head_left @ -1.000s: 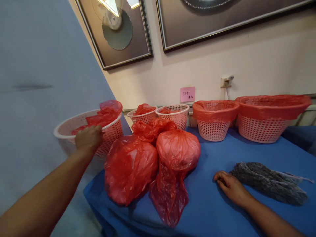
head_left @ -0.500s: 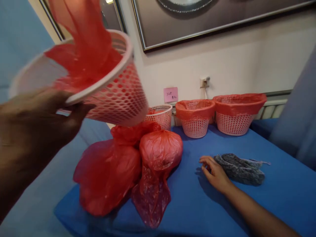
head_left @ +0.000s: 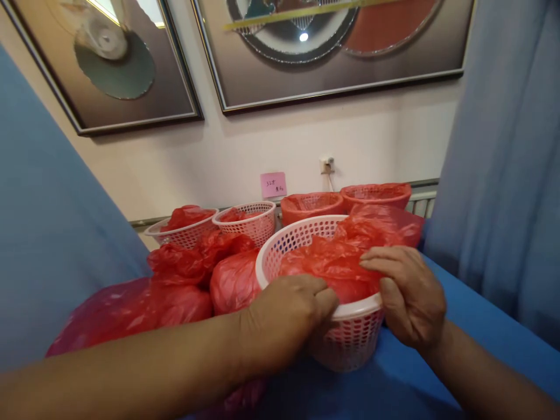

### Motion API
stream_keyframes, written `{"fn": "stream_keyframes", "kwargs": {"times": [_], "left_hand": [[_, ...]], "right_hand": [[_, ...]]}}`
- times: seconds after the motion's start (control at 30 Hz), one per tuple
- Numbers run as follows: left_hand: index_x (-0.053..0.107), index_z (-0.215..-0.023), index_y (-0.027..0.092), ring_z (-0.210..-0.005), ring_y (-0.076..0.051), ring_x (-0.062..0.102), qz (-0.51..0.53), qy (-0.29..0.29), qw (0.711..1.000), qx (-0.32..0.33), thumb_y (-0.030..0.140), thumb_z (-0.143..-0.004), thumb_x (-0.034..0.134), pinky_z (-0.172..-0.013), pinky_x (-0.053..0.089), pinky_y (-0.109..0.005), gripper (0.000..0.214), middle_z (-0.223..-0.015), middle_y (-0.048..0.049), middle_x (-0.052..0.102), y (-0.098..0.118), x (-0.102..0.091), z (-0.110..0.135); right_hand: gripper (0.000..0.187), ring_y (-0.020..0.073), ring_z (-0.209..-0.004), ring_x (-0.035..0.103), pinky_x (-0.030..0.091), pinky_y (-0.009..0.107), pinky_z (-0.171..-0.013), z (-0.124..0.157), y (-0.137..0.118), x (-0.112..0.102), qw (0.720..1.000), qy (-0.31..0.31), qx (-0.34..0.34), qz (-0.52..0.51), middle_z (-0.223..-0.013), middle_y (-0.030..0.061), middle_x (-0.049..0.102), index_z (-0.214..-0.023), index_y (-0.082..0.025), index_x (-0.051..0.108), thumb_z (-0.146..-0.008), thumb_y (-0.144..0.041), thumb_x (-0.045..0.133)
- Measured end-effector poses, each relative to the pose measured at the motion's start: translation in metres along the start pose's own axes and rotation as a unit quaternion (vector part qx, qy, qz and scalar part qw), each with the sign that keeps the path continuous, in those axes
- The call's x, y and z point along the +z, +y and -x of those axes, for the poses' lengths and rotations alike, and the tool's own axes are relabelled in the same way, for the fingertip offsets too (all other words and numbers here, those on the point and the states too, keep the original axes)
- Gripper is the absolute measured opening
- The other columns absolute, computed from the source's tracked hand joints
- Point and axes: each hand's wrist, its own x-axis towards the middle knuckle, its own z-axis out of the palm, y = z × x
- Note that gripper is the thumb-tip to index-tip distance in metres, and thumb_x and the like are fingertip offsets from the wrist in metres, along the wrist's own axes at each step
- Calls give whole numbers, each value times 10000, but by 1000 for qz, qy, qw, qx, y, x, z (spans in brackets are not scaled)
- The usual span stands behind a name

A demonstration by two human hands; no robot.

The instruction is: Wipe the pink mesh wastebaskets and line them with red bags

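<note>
A white mesh basket [head_left: 350, 341] stands in front of me on the blue-covered table [head_left: 455, 303]. Inside it lies a loose, crumpled red plastic bag [head_left: 324, 259], part of which spills over the far right rim. My left hand [head_left: 291, 318] is closed over the basket's near rim, its fingertips hidden inside. At the right rim, my right hand [head_left: 411, 294] has its fingers bent over the bag's edge, with the thumb against the rim.
Filled red bags [head_left: 144, 309] bunch together on the left. Behind them sit two white baskets [head_left: 245, 224] with red plastic inside. Two baskets with red liners [head_left: 312, 204] stand by the wall. Blue curtains [head_left: 494, 146] hang on both sides; a pink note [head_left: 273, 184] is on the wall.
My left hand has brought the basket from the upper left down to the middle of the table. My right hand has come from beside the grey cloth to the basket's rim.
</note>
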Motion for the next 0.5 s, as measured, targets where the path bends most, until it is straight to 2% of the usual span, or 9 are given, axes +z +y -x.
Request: {"fn": "stream_keyframes", "kwargs": {"times": [0.07, 0.1, 0.17, 0.23, 0.27, 0.33, 0.4, 0.43, 0.5], "left_hand": [[649, -901, 226, -692, -170, 636, 128, -41, 990, -34, 400, -889, 653, -573, 480, -282, 175, -831, -14, 709, -3, -4, 1], [661, -989, 248, -754, -183, 667, 178, -29, 982, -61, 491, -865, 678, -623, 519, -291, 273, -905, -19, 731, -8, -8, 1], [631, -1175, 283, -965, -234, 689, 210, 51, 968, -126, 598, -831, 680, -804, 562, -359, 470, -1124, -52, 731, -22, -15, -2], [545, -1333, 271, -1225, -304, 599, 169, 110, 964, -174, 610, -792, 708, -1010, 497, -465, 659, -1370, -110, 627, -42, -16, -11], [470, -1419, 246, -1336, -340, 515, 147, 86, 967, -189, 609, -725, 766, -1093, 434, -505, 838, -1478, -143, 536, -52, -13, -18], [304, -1535, 192, -1473, -412, 328, 128, -23, 969, -208, 612, -559, 862, -1182, 314, -567, 1200, -1604, -200, 357, -67, -1, -33], [171, -1580, 124, -1515, -458, 194, 131, -124, 960, -213, 588, -468, 898, -1213, 256, -579, 1408, -1645, -249, 231, -73, 18, -51], [122, -1587, 101, -1516, -465, 178, 141, -141, 958, -206, 574, -461, 901, -1214, 259, -573, 1449, -1648, -263, 204, -72, 28, -59], [50, -1590, 83, -1476, -453, 301, 180, -142, 958, -170, 520, -508, 892, -1176, 342, -554, 1438, -1615, -280, 277, -65, 47, -76]], "right_hand": [[200, 214, -859, 643, 442, 394, -790, 9, 3, 4, 999, -34, -11, -16, -946, 64, 681, -1007, -187, 616, -907, -142, 448], [177, 202, -807, 628, 424, 382, -760, 14, 2, 5, 999, -42, -11, -24, -904, 57, 675, -959, -191, 605, -911, -149, 440], [156, 181, -731, 592, 391, 370, -727, 19, -3, 8, 998, -48, -9, -33, -841, 40, 659, -896, -198, 584, -911, -155, 435], [146, 172, -707, 571, 374, 367, -723, 20, -10, 9, 998, -45, -6, -35, -815, 31, 649, -870, -199, 572, -908, -149, 440], [142, 170, -702, 565, 369, 368, -723, 20, -14, 10, 998, -42, -7, -36, -807, 29, 646, -864, -198, 568, -906, -144, 443], [136, 168, -699, 558, 360, 371, -721, 18, -19, 12, 999, -38, -11, -37, -797, 29, 639, -858, -194, 564, -902, -135, 449], [129, 167, -700, 555, 353, 372, -719, 16, -23, 15, 999, -39, -11, -36, -799, 32, 639, -849, -192, 559, -899, -133, 457], [127, 169, -707, 558, 354, 374, -722, 15, -24, 16, 999, -39, -10, -33, -806, 35, 643, -845, -191, 560, -898, -134, 460], [130, 174, -727, 567, 359, 379, -732, 14, -27, 20, 999, -39, -9, -23, -833, 46, 656, -839, -188, 562, -902, -142, 459]]}}
